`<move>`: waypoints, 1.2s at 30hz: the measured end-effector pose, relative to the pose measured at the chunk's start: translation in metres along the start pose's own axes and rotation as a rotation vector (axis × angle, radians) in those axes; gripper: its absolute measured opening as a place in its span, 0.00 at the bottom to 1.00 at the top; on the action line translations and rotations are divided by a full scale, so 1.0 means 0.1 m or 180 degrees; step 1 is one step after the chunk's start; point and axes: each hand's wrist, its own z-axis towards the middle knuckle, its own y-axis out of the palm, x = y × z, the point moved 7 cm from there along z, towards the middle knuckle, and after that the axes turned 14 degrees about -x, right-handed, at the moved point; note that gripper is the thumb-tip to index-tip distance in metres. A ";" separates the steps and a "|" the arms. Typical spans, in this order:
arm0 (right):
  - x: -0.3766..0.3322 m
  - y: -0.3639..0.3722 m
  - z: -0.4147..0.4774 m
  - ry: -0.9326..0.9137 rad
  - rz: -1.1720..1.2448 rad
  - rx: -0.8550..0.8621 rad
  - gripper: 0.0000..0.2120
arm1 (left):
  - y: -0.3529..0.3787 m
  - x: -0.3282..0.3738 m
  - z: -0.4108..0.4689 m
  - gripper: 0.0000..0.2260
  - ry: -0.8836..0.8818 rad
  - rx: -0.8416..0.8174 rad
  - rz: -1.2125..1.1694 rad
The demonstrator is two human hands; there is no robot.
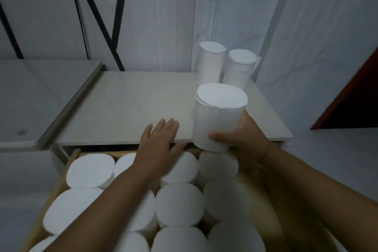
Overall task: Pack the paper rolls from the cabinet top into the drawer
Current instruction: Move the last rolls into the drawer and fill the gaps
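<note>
My right hand (243,135) grips an upright white paper roll (218,112) near its base, at the front edge of the beige cabinet top (126,108), just above the open drawer. My left hand (161,145) lies flat with straight fingers on the cabinet's front edge, its thumb over a roll in the drawer. Two more white rolls (210,61) (239,67) stand upright at the back right corner of the cabinet top. The wooden drawer (69,165) below holds several upright white rolls (180,204) packed side by side.
A white wall rises behind the cabinet, with black cables and a thin black stand (116,16) at the back left. A lower grey surface (30,98) adjoins the cabinet on the left. A dark reddish door edge (351,96) shows at the right.
</note>
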 end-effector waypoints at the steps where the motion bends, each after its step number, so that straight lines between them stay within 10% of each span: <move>1: 0.01 -0.02 -0.12 0.0026 -0.0050 -0.0052 0.42 | 0.04 0.12 -0.03 0.31 0.0260 -0.0109 -0.0277; 9: -0.04 0.05 -0.71 -0.0275 -0.1476 -0.0335 0.21 | 0.20 0.83 -0.32 0.32 0.0851 -0.0481 -0.2234; 16: -0.06 -0.22 -0.81 -0.0075 -0.0910 -0.0538 0.45 | 0.26 0.98 -0.37 0.30 0.0820 -0.0324 -0.2611; 28: -0.45 0.05 -1.10 0.0475 -0.1386 0.1292 0.49 | 0.33 1.09 -0.42 0.29 0.0759 0.0127 -0.2703; 36: -0.42 -0.25 -1.03 0.0354 -0.1428 0.0895 0.41 | 0.54 1.02 -0.40 0.31 0.0878 -0.0286 -0.0937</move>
